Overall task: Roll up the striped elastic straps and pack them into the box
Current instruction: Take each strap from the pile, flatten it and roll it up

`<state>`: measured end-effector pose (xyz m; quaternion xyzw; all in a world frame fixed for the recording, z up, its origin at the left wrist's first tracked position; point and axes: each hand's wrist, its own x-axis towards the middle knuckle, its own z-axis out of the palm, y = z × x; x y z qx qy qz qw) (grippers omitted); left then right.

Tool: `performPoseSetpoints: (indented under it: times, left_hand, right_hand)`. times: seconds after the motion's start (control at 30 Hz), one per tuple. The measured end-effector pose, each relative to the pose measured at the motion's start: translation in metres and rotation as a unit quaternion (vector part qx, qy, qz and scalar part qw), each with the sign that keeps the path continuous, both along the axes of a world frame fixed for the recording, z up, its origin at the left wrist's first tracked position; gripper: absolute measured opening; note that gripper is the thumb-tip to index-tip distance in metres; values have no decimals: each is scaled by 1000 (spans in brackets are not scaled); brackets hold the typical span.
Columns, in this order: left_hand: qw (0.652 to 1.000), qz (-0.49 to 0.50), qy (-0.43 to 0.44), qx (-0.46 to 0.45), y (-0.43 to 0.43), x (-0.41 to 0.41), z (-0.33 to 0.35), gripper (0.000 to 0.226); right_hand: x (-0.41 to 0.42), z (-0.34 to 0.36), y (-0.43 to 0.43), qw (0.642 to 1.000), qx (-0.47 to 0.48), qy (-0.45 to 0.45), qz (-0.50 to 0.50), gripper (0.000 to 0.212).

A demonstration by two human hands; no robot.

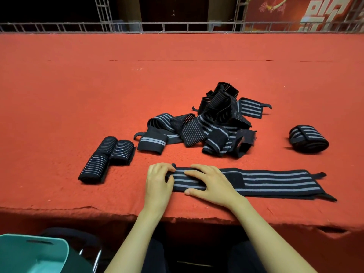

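Observation:
A black strap with grey stripes (275,182) lies flat along the near edge of the red table (78,95), stretching to the right. My left hand (159,182) pinches its left end, where the strap is curled up. My right hand (210,184) lies flat on the strap just beside it, fingers spread and pressing down. A loose pile of unrolled straps (206,125) sits behind. Two rolled straps (107,158) lie at the left and one rolled strap (308,139) at the right. A teal box (33,253) stands below the table at the lower left.
The table's ragged front edge (197,217) runs just below my wrists. A metal railing (177,27) borders the far side. A dark chair frame (90,247) stands beside the teal box.

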<state>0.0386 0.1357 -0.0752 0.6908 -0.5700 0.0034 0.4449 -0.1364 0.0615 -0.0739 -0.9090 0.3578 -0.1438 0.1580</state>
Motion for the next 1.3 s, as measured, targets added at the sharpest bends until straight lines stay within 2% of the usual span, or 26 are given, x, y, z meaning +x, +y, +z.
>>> performPoseSetpoints:
  times: [0.13, 0.23, 0.3, 0.4, 0.53, 0.63, 0.77, 0.9, 1.03, 1.17, 1.2, 1.27, 1.3]
  left_hand:
    - [998, -55, 12, 36, 3, -10, 1, 3]
    - [993, -62, 70, 66, 6, -5, 9, 9]
    - [988, -55, 109, 96, 6, 0, 13, 21]
    - [982, -15, 152, 107, 4, 4, 15, 28]
    - [975, 43, 155, 151, 2, 3, 12, 38]
    - [971, 57, 153, 177, 1, -3, 18, 35]
    - [975, 71, 91, 190, -2, -17, 29, 34]
    - [996, 10, 29, 86, -5, -36, 21, 36]
    - [998, -62, -3, 29, -3, -49, 7, 35]
    - [988, -140, 49, 48, -3, -58, 5, 33]
    - [985, -148, 65, 54, -3, -59, 8, 30]
    - [979, -160, 111, 66, -4, -57, 15, 11]
    - [972, -169, 143, 76, -5, -54, 17, 15]
  right_hand:
    - [-1, -3, -1, 1000, 5, -14, -3, 73]
    - [-2, -3, -2, 1000, 12, -16, -6, 68]
    - [-2, -1, -1, 1000, 13, -12, -6, 69]
    - [-2, -1, 0, 1000, 15, -10, -4, 74]
    - [-3, -3, 0, 1000, 15, -16, -8, 74]
    - [-4, -3, 0, 1000, 17, -14, -5, 68]
    - [-15, 4, -1, 999, 42, -8, -6, 64]
    - [-39, 6, -5, 998, 47, 2, -34, 68]
    - [-51, 3, -5, 997, 60, -10, -53, 79]
    - [-50, -2, -4, 996, 43, -42, -65, 75]
    - [-50, -4, -4, 996, 40, -47, -69, 75]
    - [-49, -6, -3, 996, 37, -45, -71, 77]
    - [-49, -8, -4, 996, 36, -45, -71, 77]
